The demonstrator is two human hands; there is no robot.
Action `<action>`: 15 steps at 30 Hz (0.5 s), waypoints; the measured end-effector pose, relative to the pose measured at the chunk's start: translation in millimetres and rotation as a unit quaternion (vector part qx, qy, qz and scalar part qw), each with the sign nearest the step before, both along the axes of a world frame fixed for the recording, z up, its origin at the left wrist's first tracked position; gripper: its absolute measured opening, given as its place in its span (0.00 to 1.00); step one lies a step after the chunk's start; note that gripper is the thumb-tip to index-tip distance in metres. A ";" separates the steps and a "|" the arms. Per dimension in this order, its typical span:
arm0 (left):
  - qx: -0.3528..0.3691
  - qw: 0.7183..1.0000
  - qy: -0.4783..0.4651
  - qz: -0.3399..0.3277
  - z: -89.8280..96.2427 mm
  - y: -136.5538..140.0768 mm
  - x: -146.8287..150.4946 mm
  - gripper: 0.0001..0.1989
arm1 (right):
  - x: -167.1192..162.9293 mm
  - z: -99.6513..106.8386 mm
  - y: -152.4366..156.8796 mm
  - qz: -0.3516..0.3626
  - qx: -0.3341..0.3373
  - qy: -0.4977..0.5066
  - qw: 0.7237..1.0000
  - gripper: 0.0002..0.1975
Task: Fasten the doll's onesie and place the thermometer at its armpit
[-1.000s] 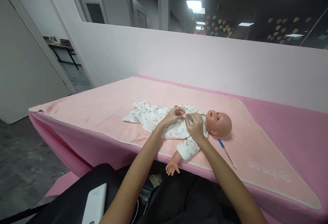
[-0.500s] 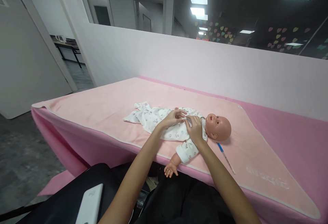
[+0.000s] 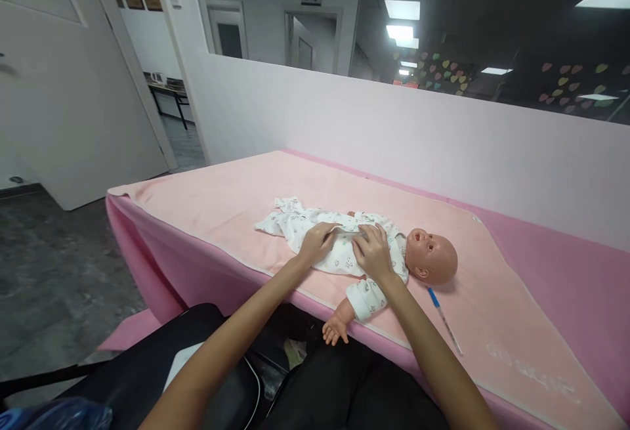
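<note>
A baby doll (image 3: 433, 260) lies on its back on the pink table, its head to the right and one arm hanging over the near edge. It wears a white printed romper (image 3: 339, 260). My left hand (image 3: 316, 244) is closed on the romper's front edge near the belly. Against the chest, my right hand (image 3: 374, 254) has its fingers bent and pressed on the same cloth. Between the two hands the edge of the fabric is stretched. My fingers hide the exact grip points.
A slim blue-capped stick (image 3: 445, 322) lies on the pink cover (image 3: 207, 210) near the doll's head. Beyond rises a white wall (image 3: 443, 131) with glass above. To the lower left is a black seat (image 3: 123, 364) with a white flat object (image 3: 180, 364), partly behind my forearm.
My hands have moved apart, the left one towards the doll's legs, drawing the romper's edge out between them. The whole view has shifted, so things appear further right.
</note>
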State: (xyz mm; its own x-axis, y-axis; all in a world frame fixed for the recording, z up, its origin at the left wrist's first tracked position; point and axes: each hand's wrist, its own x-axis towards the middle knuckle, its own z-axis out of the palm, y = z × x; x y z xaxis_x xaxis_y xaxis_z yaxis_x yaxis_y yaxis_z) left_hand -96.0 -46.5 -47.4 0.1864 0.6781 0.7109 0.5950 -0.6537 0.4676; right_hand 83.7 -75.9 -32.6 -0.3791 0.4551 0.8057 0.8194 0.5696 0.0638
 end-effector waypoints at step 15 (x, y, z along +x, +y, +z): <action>0.130 0.989 0.001 0.068 1.9 -7.6 7.1 0.15 | -11.0 -4.0 4.8 0.026 -0.042 0.090 0.995 0.05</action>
